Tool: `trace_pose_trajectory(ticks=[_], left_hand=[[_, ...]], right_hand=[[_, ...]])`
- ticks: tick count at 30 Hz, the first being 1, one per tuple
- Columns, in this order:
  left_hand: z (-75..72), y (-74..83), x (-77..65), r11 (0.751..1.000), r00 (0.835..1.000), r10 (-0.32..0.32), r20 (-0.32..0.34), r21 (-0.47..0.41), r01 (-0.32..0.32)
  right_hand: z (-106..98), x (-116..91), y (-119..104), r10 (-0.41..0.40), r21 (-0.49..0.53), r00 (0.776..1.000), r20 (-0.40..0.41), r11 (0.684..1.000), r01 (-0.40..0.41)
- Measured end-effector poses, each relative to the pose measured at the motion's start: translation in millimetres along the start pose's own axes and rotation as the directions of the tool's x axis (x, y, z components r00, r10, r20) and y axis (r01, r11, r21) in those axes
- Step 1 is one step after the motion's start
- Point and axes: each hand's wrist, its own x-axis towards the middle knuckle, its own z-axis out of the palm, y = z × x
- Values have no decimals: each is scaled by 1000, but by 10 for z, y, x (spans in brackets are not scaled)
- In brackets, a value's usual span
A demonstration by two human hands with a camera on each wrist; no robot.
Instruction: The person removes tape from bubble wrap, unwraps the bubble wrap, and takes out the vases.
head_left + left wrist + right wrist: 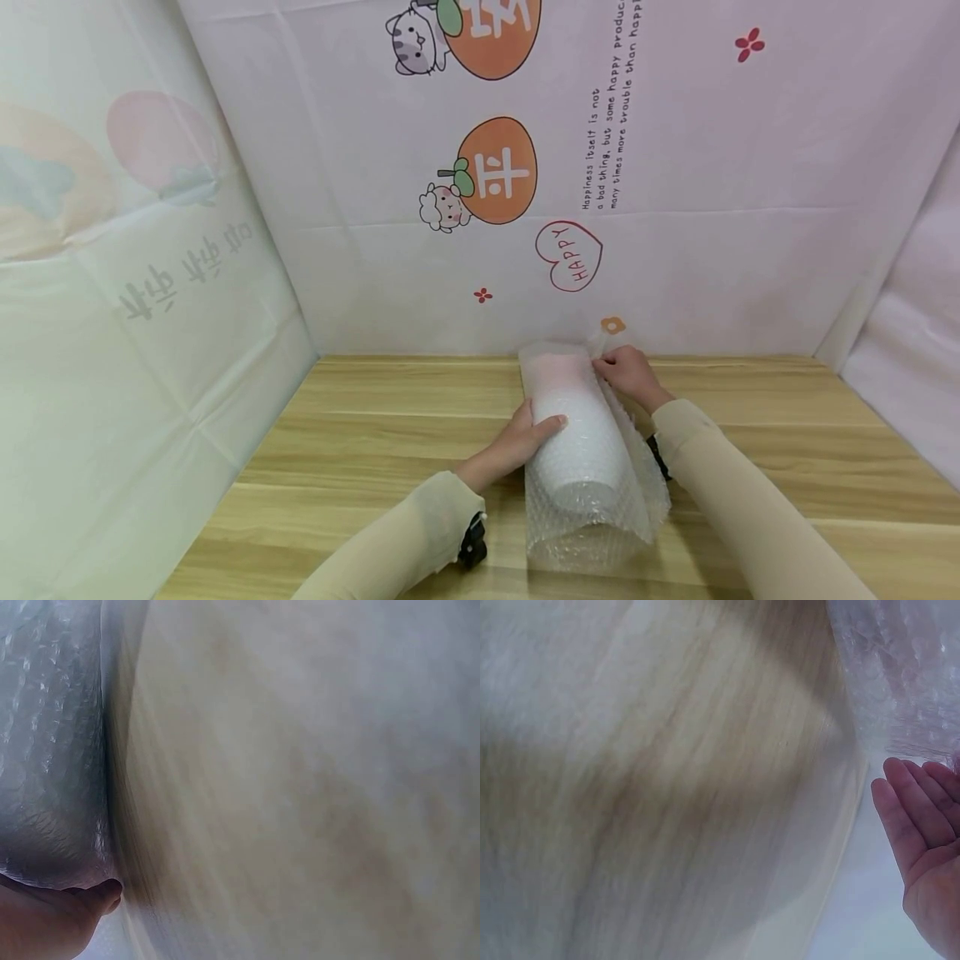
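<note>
Head view: wrapped object [583, 450] points lengthwise toward the backdrop [397, 275].

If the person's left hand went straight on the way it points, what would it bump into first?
Most likely the bubble wrap around the white object; the left hand touches it. Depth beyond is unclear.
</note>
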Motion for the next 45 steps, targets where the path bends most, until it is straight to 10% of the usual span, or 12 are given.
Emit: trace_pose_trajectory(ticks=[45], left_hand=[[-1,12,1,1000,1000,-9,-22,20,9]], right_hand=[[12,23,34,28,40,1000,-6,999,-28]])
